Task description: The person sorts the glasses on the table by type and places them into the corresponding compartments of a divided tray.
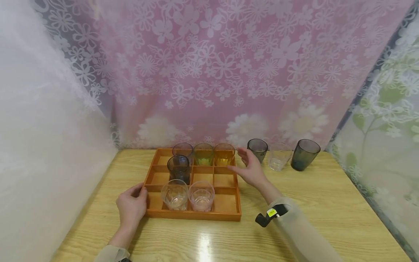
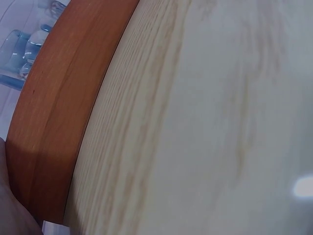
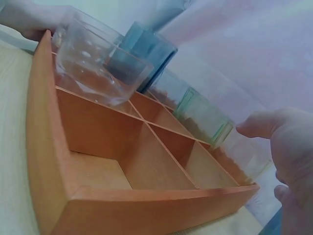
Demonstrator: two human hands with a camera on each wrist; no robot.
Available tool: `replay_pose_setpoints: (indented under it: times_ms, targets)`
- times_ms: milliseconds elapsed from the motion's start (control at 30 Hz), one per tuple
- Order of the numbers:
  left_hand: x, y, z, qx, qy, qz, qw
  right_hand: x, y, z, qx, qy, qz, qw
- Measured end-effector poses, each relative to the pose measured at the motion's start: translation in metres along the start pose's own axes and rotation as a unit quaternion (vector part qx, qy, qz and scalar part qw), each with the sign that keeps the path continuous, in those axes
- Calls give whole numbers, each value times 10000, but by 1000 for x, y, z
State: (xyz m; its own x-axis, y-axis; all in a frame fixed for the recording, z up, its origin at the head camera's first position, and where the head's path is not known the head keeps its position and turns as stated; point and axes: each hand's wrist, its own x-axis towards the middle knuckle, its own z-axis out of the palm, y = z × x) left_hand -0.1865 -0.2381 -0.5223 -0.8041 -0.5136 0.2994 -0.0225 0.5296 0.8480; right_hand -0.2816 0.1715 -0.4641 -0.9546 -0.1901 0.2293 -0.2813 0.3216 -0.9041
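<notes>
Nearest the head cam: right sleeve w/ a black wrist clip [image 1: 267, 215], then the left hand [image 1: 131, 205] lying on the wooden table [image 1: 294, 225], fingers bent round the left wall of the orange divided tray [image 1: 193, 214] near its front corner, gripping it. The right hand [image 1: 250, 169] is hovering just off the tray's right wall, fingers spread & relaxed, holding nothing; can't tell if a fingertip is touching the rim.

The tray is sitting mid-table, 3 rows of compartments. Back row is holding a purplish glass [image 1: 182, 150], a green glass [image 1: 203, 154] & an amber glass [image 1: 224, 154]. A dark blue glass [image 1: 178, 169] is standing in the middle row, 2nd cell from left. Front row: a clear glass [image 1: 175, 194] & a pinkish glass [image 1: 201, 196] side by side.

Only the head view is showing what's outside the tray, right of it by the floral curtain [image 1: 212, 72]: a dark glass [image 1: 257, 149] just behind the right hand, another clear one [image 1: 278, 157], a tilted grey tumbler [image 1: 304, 154].

Right wrist cam is looking low across the tray, showing the bare right-hand cells. Left wrist cam is giving only the tray's outer wall on the tabletop, v. close.
</notes>
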Motion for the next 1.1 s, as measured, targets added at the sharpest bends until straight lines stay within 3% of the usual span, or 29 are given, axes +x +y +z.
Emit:
replay_pose_setpoints:
  times_ms: [533,867,1100]
  targets:
    - [0,-1,-1,-67,-69,7,10000,-46,-14,-32,-17,-153,-89,9998]
    - [-3,2,-1,-22,-103,-47,9999,-62,-12,-56,-213,46,-205,9996]
    - [-2,1,-1,34,-60,-26,10000,-62,-4,-71,-235,278,-364,9987]
